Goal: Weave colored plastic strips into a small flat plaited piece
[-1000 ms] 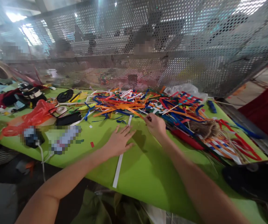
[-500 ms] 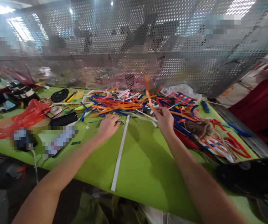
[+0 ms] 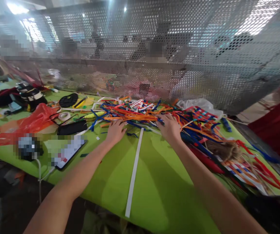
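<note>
we saw harsh daylight glaring at the upper left and upper right, hazing the perforated screen point(image 3: 120, 45). soft shadows spread over the tabletop point(image 3: 115, 182) from our left hand point(image 3: 115, 131) and right hand point(image 3: 170, 128). the bottom corners looked dim, the edges stretched and blurred; pixel blocks masked patches.

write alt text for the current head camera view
Two bare hands, left and right, reach to a tangled pile of coloured strips on a green table. A white strip lies between the forearms; a perforated screen stands behind.
</note>
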`<action>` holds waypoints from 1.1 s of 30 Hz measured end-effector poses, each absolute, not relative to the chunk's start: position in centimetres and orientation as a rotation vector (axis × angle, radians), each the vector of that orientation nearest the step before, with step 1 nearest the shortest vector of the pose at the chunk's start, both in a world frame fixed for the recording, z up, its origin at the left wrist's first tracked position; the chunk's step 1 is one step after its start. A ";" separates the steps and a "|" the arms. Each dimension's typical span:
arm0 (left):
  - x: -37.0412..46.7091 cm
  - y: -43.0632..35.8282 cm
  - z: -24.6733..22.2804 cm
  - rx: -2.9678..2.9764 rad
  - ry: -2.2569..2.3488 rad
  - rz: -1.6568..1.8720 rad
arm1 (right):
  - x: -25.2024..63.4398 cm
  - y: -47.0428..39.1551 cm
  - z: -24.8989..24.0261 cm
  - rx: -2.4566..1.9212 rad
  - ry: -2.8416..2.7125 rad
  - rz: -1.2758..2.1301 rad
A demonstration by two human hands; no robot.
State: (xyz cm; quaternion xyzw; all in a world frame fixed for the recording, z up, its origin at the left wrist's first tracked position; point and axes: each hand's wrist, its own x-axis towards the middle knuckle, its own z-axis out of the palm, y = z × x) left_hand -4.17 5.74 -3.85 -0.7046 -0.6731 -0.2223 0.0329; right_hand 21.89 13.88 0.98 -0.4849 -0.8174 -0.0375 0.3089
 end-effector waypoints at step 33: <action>-10.0 7.5 -3.0 -1.934 -2.223 -0.725 | 16.6 17.6 -0.1 -1.432 -2.581 -0.098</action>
